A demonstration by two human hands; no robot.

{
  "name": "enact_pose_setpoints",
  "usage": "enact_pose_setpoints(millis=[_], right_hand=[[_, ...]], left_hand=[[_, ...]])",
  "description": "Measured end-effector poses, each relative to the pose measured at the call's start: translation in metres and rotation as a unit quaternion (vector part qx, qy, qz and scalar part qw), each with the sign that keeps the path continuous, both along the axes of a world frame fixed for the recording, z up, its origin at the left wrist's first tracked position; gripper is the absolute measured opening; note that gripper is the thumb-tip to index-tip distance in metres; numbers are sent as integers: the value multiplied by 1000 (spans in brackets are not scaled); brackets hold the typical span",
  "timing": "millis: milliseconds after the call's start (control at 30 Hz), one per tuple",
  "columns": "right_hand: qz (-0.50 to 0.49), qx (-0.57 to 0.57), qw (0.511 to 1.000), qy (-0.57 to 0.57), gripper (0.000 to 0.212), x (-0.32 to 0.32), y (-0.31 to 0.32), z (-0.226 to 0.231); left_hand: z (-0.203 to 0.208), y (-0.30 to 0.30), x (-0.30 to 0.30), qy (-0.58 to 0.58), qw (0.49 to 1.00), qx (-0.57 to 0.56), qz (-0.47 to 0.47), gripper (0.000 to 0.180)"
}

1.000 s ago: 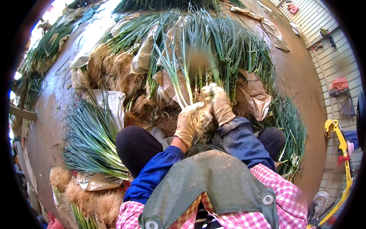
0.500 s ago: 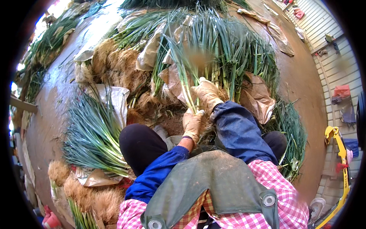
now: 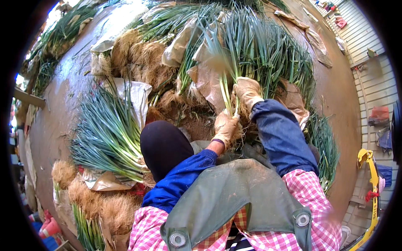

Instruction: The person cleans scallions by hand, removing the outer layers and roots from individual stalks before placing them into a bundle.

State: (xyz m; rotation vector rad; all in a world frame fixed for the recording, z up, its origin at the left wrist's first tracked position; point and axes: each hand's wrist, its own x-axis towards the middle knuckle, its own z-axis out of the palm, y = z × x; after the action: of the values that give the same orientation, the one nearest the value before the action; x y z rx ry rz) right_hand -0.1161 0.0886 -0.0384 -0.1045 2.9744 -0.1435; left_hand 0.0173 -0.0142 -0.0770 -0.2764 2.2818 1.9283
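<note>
Beyond the dark green apron (image 3: 238, 184), the gloved left hand (image 3: 226, 125) is keeping its fingers wrapped around the green-onion stalks (image 3: 226, 93), near their root end. The gloved right hand (image 3: 248, 91) is curling its fingers beside them (whether around a stalk, I cannot tell). They are probably handling light, with firm shanks offering the best hold and leaves creasing easily. Behind, a brown sheet (image 3: 211, 85) is lying, and heaped green onions (image 3: 276, 58) are crowding close, possibly snagging leaves.

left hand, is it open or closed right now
Closed: the left hand is wrapped around the lower part of some pale stalks, which rise from the top of its grip.
</note>
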Motion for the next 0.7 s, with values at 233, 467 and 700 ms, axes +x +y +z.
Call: enact_pose_setpoints(millis=[233, 467, 700], right_hand=[[-60, -47, 995, -58, 27, 2, 1, 26], [-59, -158, 984, -57, 22, 20, 16, 25], [-32, -835, 464, -295, 23, 128, 30, 24]], left_hand=[[12, -5, 5, -4, 998, 45, 31, 27], [-7, -2, 3, 10, 998, 55, 13, 24], [-10, -12, -6, -4, 941, 334, 48, 17]])
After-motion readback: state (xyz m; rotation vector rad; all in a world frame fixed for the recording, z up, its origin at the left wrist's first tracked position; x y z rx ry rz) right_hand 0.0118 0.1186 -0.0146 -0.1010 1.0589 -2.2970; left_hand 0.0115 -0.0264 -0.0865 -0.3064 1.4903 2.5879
